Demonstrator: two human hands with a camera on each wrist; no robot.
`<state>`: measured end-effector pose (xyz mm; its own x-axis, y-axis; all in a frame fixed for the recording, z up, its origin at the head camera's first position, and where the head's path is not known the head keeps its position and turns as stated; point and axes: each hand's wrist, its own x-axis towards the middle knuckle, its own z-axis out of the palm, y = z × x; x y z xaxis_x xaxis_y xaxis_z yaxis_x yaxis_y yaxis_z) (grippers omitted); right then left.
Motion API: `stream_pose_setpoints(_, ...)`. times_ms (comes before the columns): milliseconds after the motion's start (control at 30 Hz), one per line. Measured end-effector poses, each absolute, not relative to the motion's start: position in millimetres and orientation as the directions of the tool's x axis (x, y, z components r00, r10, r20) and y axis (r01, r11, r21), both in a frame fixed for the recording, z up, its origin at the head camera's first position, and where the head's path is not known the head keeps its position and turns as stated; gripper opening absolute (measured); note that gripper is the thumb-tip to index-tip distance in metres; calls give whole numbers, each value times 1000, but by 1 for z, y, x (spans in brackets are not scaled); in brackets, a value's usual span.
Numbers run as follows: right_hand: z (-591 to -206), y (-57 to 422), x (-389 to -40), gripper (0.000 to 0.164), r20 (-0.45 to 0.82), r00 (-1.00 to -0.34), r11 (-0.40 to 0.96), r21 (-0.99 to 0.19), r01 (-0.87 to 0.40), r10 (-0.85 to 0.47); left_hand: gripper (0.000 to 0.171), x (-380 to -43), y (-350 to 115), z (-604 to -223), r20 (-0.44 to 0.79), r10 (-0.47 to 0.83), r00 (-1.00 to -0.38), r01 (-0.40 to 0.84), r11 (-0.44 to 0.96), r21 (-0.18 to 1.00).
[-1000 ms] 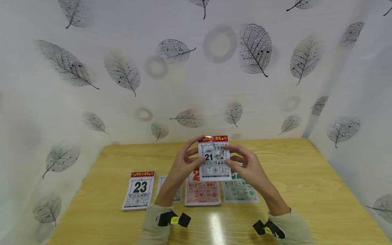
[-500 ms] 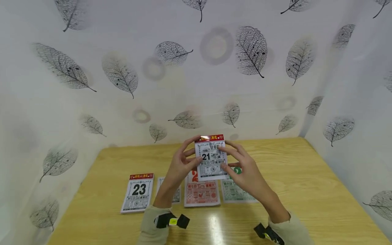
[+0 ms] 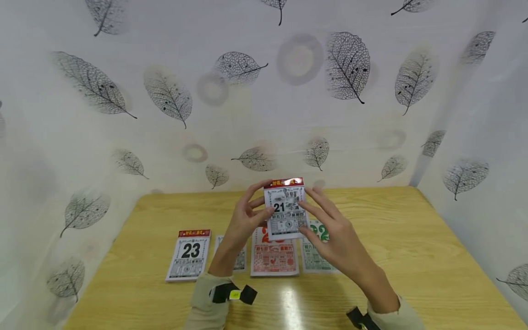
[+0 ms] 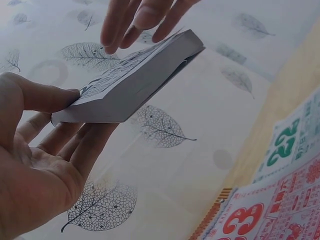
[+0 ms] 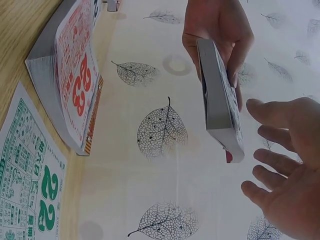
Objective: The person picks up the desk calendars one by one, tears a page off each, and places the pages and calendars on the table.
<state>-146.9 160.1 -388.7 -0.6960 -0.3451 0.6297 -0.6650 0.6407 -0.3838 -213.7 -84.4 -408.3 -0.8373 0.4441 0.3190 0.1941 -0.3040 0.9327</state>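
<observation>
My left hand (image 3: 243,220) holds up a thick tear-off calendar (image 3: 286,225) by its left side, thumb on the front page and fingers behind. It has a red header strip, and its top page shows a black 21. In the left wrist view the pad (image 4: 145,75) is tilted, its thick paper edge showing. Beside its right edge is my right hand (image 3: 340,231), fingers spread and relaxed. A small gap separates these fingers (image 5: 272,112) from the page in the right wrist view.
A calendar showing a black 23 (image 3: 189,256) lies at left on the wooden table (image 3: 392,238). Closer in are a partly covered black-printed sheet (image 3: 240,261), a thick red-printed calendar pad (image 3: 274,261) and a green-printed 22 sheet (image 3: 315,254). Leaf-patterned cloth (image 3: 264,114) stands behind.
My right hand's fingers have come off the calendar's right edge and spread, the hand shifting slightly right. The left hand keeps its hold, and the calendar has tilted a little.
</observation>
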Motion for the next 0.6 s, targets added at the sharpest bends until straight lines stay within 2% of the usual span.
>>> stream_pose_setpoints(367, -399, 151, -147, 63, 600, -638, 589, -316, -744, -483, 66, -214, -84, -410, 313, 440, -842, 189, -304, 934)
stream_pose_setpoints(600, -402, 149, -149, 52, 622, -604, 590, -267, -762, -499, 67, -216, -85, -410, 297, 428, -854, 183, -287, 940)
